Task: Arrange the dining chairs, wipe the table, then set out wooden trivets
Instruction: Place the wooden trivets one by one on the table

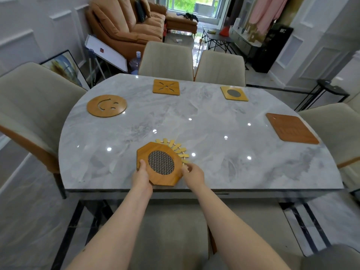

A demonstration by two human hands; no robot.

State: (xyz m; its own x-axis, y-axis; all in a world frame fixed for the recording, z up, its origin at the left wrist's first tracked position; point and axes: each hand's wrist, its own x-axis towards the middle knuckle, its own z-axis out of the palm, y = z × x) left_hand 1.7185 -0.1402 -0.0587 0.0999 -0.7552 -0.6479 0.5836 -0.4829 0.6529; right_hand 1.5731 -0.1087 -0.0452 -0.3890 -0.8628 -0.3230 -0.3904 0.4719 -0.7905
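We find the left hand [141, 175] gripping the octagonal trivet [160, 164] at its near-left edge, thumb laid over the top face and the remaining fingers hidden beneath. The right hand [193, 174] sits at the opposite, near-right edge, its fingertips pinching the pale slats of the sunburst trivet [176, 146]; whether they also touch the octagon's edge we cannot tell. The octagonal piece carries a round metal mesh centre and lies over the sunburst piece, which shows only as a fan of slats beyond and to the right of the grip. Both sit close to the near edge of the marble table [214, 168].

Away from the grip, we note four further trivets lying flat and well apart. Far to the left is the round smiley trivet [106, 105]. Straight beyond is the square cut-out trivet [166, 87]. Beyond and to the right is the square mesh trivet [234, 93]. Well to the right is the dark square trivet [291, 128].

Beige chairs stand at the table: the left chair [33, 106], two at the far side [167, 61] [221, 68], and the right chair [335, 131]. A tan sofa [124, 22] stands behind them.
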